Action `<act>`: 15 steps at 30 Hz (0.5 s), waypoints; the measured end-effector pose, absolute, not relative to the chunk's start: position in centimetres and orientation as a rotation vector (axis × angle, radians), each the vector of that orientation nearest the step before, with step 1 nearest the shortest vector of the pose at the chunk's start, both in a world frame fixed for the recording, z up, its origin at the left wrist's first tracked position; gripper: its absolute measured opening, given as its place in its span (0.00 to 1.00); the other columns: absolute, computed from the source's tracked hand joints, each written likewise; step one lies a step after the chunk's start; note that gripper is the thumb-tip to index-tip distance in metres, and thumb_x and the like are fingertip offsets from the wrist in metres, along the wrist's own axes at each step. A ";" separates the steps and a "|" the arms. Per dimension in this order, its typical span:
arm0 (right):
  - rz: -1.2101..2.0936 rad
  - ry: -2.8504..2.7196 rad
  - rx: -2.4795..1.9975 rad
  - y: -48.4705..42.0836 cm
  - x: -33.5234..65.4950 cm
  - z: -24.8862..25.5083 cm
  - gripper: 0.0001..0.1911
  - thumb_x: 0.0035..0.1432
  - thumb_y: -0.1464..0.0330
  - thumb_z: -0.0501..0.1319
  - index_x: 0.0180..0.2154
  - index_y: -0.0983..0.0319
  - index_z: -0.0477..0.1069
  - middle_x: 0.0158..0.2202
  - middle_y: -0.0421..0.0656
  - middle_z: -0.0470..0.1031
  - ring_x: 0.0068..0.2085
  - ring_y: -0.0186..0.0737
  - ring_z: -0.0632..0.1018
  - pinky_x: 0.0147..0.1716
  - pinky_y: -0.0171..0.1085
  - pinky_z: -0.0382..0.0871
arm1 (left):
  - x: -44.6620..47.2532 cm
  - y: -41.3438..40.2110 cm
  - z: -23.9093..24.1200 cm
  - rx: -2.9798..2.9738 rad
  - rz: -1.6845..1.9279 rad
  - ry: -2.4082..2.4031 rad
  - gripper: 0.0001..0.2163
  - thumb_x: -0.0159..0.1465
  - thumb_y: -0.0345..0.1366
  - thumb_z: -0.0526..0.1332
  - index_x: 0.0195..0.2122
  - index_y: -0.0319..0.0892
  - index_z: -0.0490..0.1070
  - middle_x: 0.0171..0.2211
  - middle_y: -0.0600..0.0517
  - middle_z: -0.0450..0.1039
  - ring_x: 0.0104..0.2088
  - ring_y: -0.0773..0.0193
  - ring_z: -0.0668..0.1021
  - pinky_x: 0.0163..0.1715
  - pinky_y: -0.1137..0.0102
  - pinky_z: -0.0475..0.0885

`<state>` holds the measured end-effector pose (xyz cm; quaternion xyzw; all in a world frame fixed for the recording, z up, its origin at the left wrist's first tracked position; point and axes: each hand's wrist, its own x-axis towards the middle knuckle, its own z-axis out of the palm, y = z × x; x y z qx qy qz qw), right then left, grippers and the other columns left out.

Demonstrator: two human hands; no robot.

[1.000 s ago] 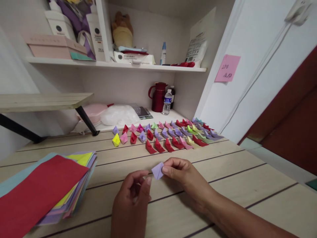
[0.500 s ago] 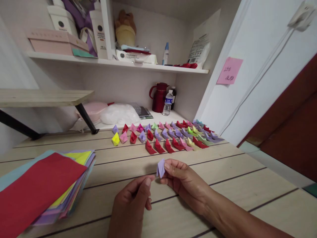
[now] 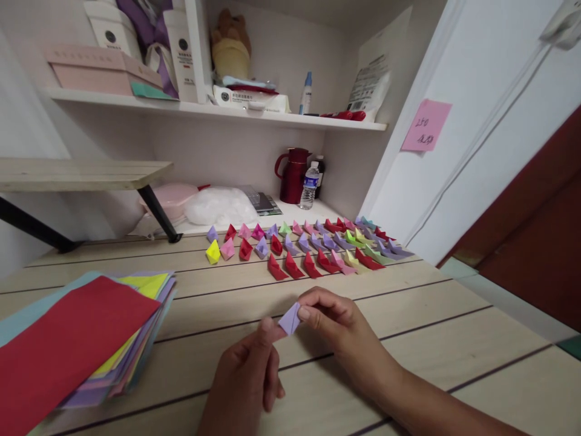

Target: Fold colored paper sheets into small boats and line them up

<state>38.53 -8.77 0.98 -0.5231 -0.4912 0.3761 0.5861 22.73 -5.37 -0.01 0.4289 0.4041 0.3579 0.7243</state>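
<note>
A small folded lilac paper piece [image 3: 289,319] is held just above the wooden table [image 3: 408,327]. My right hand [image 3: 338,327] pinches its right side between thumb and fingers. My left hand [image 3: 247,378] comes up from below, fingers curled, and pinches the piece's lower left corner with its fingertips. Behind the hands, rows of several small folded paper boats [image 3: 308,248] in red, pink, purple, green and yellow stand on the table. A stack of coloured paper sheets [image 3: 82,339] with a red sheet on top lies at the left.
A low wooden riser [image 3: 82,174] on black legs stands at the back left. Behind the table a white ledge carries a red jug [image 3: 293,175], a water bottle [image 3: 308,186] and a plastic bag [image 3: 220,207]. A shelf above holds boxes and bottles. A pink note [image 3: 425,125] is stuck on the right wall.
My left hand has moved up to the lilac piece and now pinches it. The piece has turned in my right hand's fingers, from edge-on to flatter.
</note>
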 end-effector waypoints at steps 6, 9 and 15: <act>0.525 -1.495 -1.285 -9.4 38.5 1.7 0.07 0.64 0.67 0.62 0.33 0.59 0.78 0.33 0.41 0.75 0.37 0.38 0.75 0.39 0.35 0.66 | 22.6 -5.2 0.3 0.912 0.729 0.884 0.25 0.46 0.61 0.69 0.19 0.42 0.70 0.09 0.64 0.50 0.11 0.76 0.52 0.17 0.72 0.62; 0.508 -1.523 -1.297 -9.3 38.5 1.6 0.07 0.64 0.67 0.62 0.34 0.58 0.77 0.33 0.41 0.75 0.37 0.38 0.75 0.39 0.35 0.67 | 22.5 -5.0 0.0 0.934 0.724 0.871 0.26 0.46 0.59 0.70 0.14 0.44 0.62 0.08 0.65 0.48 0.11 0.76 0.51 0.17 0.72 0.62; 0.550 -1.529 -1.284 -9.0 38.5 1.4 0.05 0.64 0.70 0.62 0.36 0.58 0.77 0.37 0.42 0.76 0.40 0.39 0.76 0.43 0.36 0.68 | 22.5 -4.9 -0.1 0.876 0.734 0.829 0.27 0.47 0.57 0.71 0.12 0.45 0.58 0.08 0.65 0.48 0.10 0.77 0.51 0.17 0.73 0.61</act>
